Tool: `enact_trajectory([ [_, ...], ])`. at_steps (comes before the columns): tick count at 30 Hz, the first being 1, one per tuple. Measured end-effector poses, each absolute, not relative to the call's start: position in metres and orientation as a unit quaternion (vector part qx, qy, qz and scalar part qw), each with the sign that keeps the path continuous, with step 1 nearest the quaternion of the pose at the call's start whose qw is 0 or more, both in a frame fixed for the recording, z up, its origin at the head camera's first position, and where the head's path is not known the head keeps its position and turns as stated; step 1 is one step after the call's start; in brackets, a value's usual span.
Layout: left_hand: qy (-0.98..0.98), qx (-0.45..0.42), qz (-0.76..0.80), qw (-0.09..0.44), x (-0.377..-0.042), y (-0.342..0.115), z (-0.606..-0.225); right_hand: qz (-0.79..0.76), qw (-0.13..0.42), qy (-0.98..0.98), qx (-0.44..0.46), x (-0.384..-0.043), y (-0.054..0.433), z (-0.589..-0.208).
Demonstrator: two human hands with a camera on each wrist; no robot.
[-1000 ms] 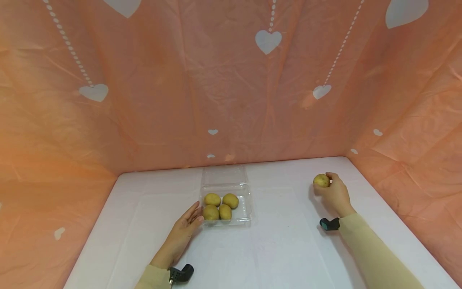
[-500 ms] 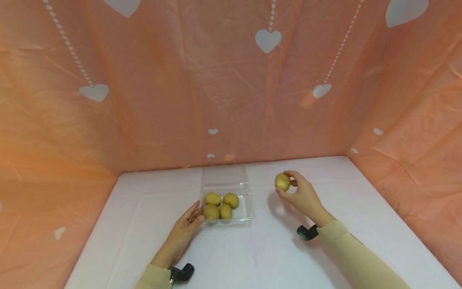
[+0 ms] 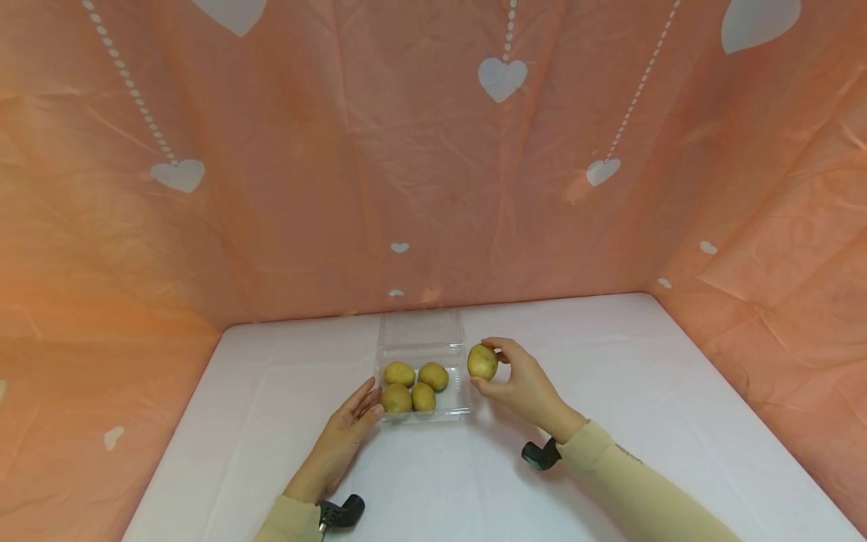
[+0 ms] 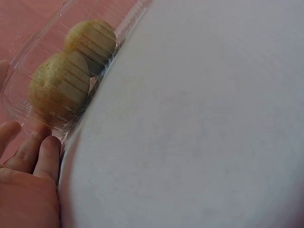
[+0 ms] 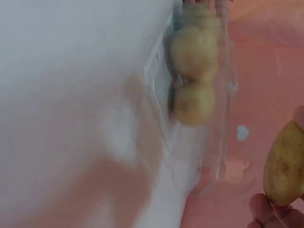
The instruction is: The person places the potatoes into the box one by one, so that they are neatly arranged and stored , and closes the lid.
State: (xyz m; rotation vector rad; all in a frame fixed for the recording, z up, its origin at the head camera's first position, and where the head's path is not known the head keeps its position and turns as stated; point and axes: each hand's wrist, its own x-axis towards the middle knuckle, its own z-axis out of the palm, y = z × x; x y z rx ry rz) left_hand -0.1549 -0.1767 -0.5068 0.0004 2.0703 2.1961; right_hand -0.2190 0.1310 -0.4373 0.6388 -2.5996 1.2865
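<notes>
A clear plastic box [image 3: 452, 412] stands on the table with its lid [image 3: 421, 328] folded back behind it. Several potatoes [image 3: 397, 397] lie together in its left part, leaving the right side bare. My right hand [image 3: 531, 388] pinches another potato [image 3: 482, 362] between thumb and fingers, held up at the box's right edge; the right wrist view shows this potato [image 5: 285, 164] too. At the box's left wall, my left hand [image 3: 344, 436] rests with fingers extended. In the left wrist view, its fingertips [image 4: 49, 147] touch or nearly touch the plastic corner.
A white-covered table [image 3: 433, 482] carries the box. Behind it and along both sides hangs an orange curtain [image 3: 433, 188] with pale hearts. Each wrist wears a small black camera, like the right one [image 3: 539, 455].
My right hand has carried its potato leftward across the table, from the far right to the box's right edge. My left hand and the box have stayed in place.
</notes>
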Motion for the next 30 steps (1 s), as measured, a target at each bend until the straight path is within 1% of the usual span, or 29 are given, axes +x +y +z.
enact_trajectory([
  [4, 0.687, 0.001, 0.724, 0.062, -0.155, -0.177, -0.507, 0.426, 0.088, -0.868, 0.239, -0.218, 0.119, -0.444],
  [9, 0.689, 0.0, 0.723, 0.06, -0.155, -0.177, -0.508, 0.393, 0.112, -0.868, 0.281, -0.219, 0.107, -0.454],
  [13, 0.687, -0.001, 0.724, 0.061, -0.155, -0.177, -0.509, 0.384, 0.115, -0.872, 0.28, -0.22, 0.1, -0.462],
  [22, 0.686, 0.002, 0.725, 0.062, -0.156, -0.177, -0.508, 0.381, 0.06, -0.893, 0.229, -0.22, 0.091, -0.468],
  [30, 0.682, 0.005, 0.729, 0.065, -0.156, -0.178, -0.508, 0.355, 0.024, -0.91, 0.215, -0.224, 0.087, -0.463],
])
